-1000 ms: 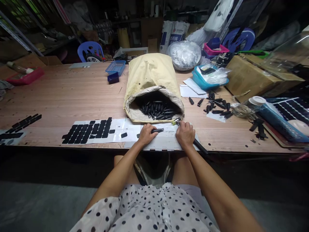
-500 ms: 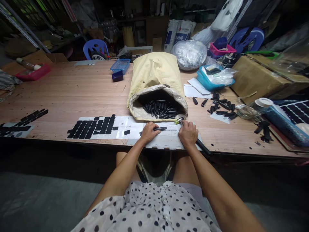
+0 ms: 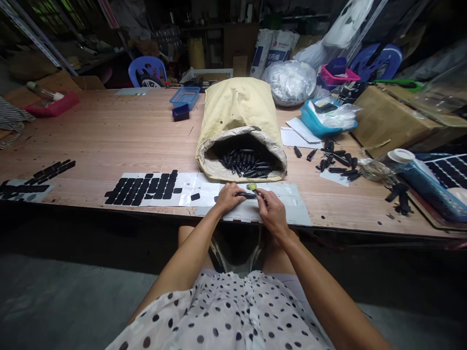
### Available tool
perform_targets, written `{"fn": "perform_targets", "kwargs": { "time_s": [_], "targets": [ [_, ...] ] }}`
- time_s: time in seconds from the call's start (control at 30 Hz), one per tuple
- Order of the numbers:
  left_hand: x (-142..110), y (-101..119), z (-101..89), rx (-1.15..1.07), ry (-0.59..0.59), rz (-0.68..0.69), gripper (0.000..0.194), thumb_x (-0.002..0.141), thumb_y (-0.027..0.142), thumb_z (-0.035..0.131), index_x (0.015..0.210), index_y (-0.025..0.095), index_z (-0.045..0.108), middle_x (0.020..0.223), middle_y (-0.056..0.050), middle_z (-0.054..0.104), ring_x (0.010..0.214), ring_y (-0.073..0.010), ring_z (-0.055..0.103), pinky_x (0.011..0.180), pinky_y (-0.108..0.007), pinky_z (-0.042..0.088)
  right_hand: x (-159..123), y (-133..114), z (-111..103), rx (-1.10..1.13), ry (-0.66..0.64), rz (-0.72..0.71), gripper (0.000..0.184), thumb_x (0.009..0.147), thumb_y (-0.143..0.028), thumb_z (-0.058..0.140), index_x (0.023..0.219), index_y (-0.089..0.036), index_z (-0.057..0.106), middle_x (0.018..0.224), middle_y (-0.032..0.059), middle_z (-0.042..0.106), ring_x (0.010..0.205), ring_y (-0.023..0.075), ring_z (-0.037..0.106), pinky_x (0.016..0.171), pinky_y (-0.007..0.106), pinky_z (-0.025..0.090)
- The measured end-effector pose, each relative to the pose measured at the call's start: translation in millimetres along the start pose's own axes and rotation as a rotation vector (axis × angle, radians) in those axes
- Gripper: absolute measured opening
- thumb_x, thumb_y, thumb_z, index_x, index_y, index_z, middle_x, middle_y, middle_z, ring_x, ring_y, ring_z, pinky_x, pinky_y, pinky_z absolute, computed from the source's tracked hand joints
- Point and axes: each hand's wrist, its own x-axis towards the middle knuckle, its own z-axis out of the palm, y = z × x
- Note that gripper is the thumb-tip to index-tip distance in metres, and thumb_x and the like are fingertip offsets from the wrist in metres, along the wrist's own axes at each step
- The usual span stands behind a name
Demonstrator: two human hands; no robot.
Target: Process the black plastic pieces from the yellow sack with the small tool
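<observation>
Behind the wood-grain table (image 3: 109,131), the room is dim and crowded. At twelve o'clock lies the yellow sack (image 3: 241,102), wrinkled and rather stiff-looking, with many glossy black pieces (image 3: 241,163) in its round mouth. One slim black piece (image 3: 247,196) is just before this mouth, over white sheets. Your left hand (image 3: 229,197) is nearly closed, pinching its nine o'clock end. Your right hand (image 3: 273,212) is curled, its fingertips closed on the tool (image 3: 251,186) with yellow-green head. The piece is probably light, rigid, slightly slippery; better you grip it by one end.
</observation>
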Motion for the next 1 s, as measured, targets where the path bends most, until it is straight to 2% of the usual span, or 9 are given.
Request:
{"fn": "perform_targets", "kwargs": {
  "time_s": [0.1, 0.3, 0.47, 0.57, 0.67, 0.8, 0.9, 1.0],
  "targets": [
    [1, 0, 0.9, 0.009, -0.004, 0.008, 0.022, 0.081, 0.027, 0.070, 0.101, 0.030, 0.078, 0.097, -0.001, 0.065, 0.097, -0.0215, 0.053, 0.091, -0.035, 0.046, -7, -9, 6, 0.007, -0.022, -0.019, 0.037, 0.100, -0.029, 0.035, 0.118, -0.021, 0.066, 0.104, 0.0089, 0.070, 0.098, 0.0198, 0.062, 0.091, 0.033, 0.048],
    [1, 3, 3.1, 0.015, 0.014, -0.002, 0.017, 0.083, 0.028, 0.070, 0.097, 0.031, 0.079, 0.095, -0.001, 0.066, 0.095, -0.0213, 0.053, 0.091, -0.035, 0.046, -13, -6, 10, -0.079, -0.066, -0.022, 0.035, 0.098, -0.027, 0.038, 0.115, -0.022, 0.069, 0.093, 0.0074, 0.070, 0.089, 0.0192, 0.061, 0.085, 0.030, 0.048],
    [1, 2, 5.4, 0.011, 0.034, -0.001, 0.021, 0.080, 0.027, 0.071, 0.098, 0.032, 0.079, 0.094, -0.001, 0.065, 0.095, -0.0221, 0.053, 0.091, -0.035, 0.046, -14, -3, 4, -0.075, -0.014, -0.014, 0.038, 0.100, -0.027, 0.034, 0.116, -0.023, 0.068, 0.101, 0.0084, 0.070, 0.096, 0.0193, 0.062, 0.090, 0.031, 0.047],
    [2, 0, 6.5, 0.012, 0.037, 0.005, 0.020, 0.079, 0.027, 0.071, 0.096, 0.033, 0.079, 0.092, -0.001, 0.064, 0.095, -0.0222, 0.053, 0.091, -0.036, 0.046, -17, 2, 2, -0.091, -0.015, -0.009, 0.036, 0.099, -0.026, 0.037, 0.116, -0.023, 0.068, 0.100, 0.0080, 0.070, 0.095, 0.0194, 0.062, 0.088, 0.031, 0.048],
    [2, 0, 6.4, 0.012, 0.036, 0.001, 0.020, 0.079, 0.026, 0.071, 0.096, 0.032, 0.080, 0.092, -0.001, 0.064, 0.095, -0.0223, 0.053, 0.092, -0.037, 0.046, -18, 8, 0, -0.125, -0.033, 0.005, 0.033, 0.097, -0.025, 0.041, 0.114, -0.023, 0.069, 0.097, 0.0068, 0.071, 0.092, 0.0188, 0.063, 0.084, 0.029, 0.048],
    [1, 2, 5.7, 0.013, 0.039, -0.002, 0.019, 0.079, 0.025, 0.071, 0.096, 0.031, 0.079, 0.092, -0.002, 0.064, 0.095, -0.0229, 0.053, 0.091, -0.037, 0.046, -7, 19, -8, -0.129, 0.034, 0.053, 0.034, 0.097, -0.025, 0.039, 0.115, -0.021, 0.068, 0.103, 0.0081, 0.070, 0.095, 0.0194, 0.062, 0.087, 0.031, 0.047],
    [0, 3, 5.6, 0.014, 0.050, 0.007, 0.019, 0.080, 0.026, 0.070, 0.096, 0.030, 0.079, 0.091, -0.003, 0.064, 0.095, -0.0232, 0.052, 0.089, -0.038, 0.046, 8, 35, -16, -0.177, 0.078, 0.120, 0.033, 0.094, -0.023, 0.041, 0.114, -0.020, 0.067, 0.105, 0.0087, 0.069, 0.096, 0.0207, 0.060, 0.088, 0.032, 0.045],
    [-2, 4, 5.9, 0.027, 0.057, 0.011, 0.018, 0.078, 0.027, 0.072, 0.096, 0.029, 0.078, 0.089, -0.003, 0.062, 0.094, -0.0235, 0.052, 0.088, -0.038, 0.047, 21, 55, -18, -0.275, 0.069, 0.188, 0.031, 0.091, -0.020, 0.045, 0.110, -0.021, 0.069, 0.101, 0.0082, 0.068, 0.094, 0.0217, 0.057, 0.085, 0.032, 0.043]
  ]
}}
